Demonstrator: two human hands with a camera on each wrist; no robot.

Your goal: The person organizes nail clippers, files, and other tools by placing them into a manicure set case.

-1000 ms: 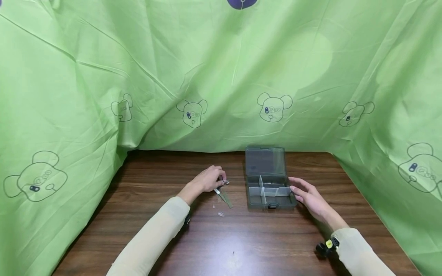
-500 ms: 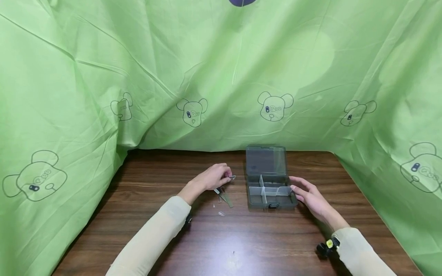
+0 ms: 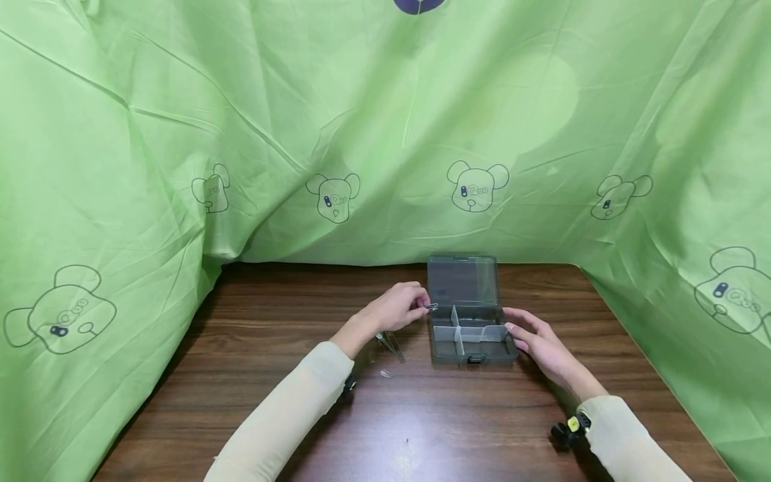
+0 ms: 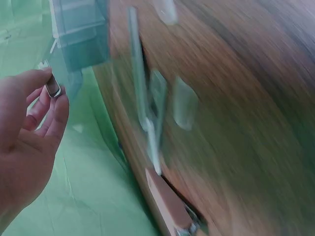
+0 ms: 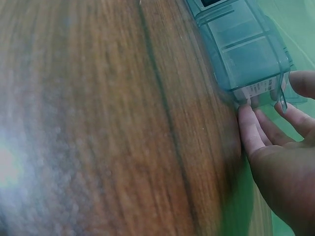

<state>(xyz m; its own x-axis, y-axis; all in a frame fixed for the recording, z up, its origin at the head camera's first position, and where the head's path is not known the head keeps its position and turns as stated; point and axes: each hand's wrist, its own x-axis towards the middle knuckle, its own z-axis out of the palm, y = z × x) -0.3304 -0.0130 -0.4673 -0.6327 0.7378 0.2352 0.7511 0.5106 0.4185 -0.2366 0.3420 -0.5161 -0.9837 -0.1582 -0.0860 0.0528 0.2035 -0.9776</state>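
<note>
In the head view, my left hand (image 3: pixel 400 306) is at the left side of a grey translucent compartment box (image 3: pixel 442 349), whose lid (image 3: pixel 462 278) stands raised at the back. Its thumb and fingertips pinch a small silver nail clipper (image 4: pixel 52 88), held off the table in the left wrist view. My right hand (image 3: pixel 545 345) rests against the box's right wall with fairly straight fingers, fingertips low beside a barcode label (image 5: pixel 259 88). Pale dividers (image 3: pixel 484 333) split the box. Near my left wrist lie a greenish strip (image 3: pixel 394 346) and a small clear plastic piece (image 3: pixel 385 373).
Blurred in the left wrist view, a beige flat bar (image 4: pixel 167 199) with a metal end lies on the table beside thin long tools (image 4: pixel 138 69). Green printed cloth (image 3: pixel 385 134) hangs behind and on both sides of the brown wooden table (image 3: pixel 337 442).
My left hand has lifted the nail clipper from beside the strip and carried it right to the box's left edge. The right hand and the box have stayed in place.
</note>
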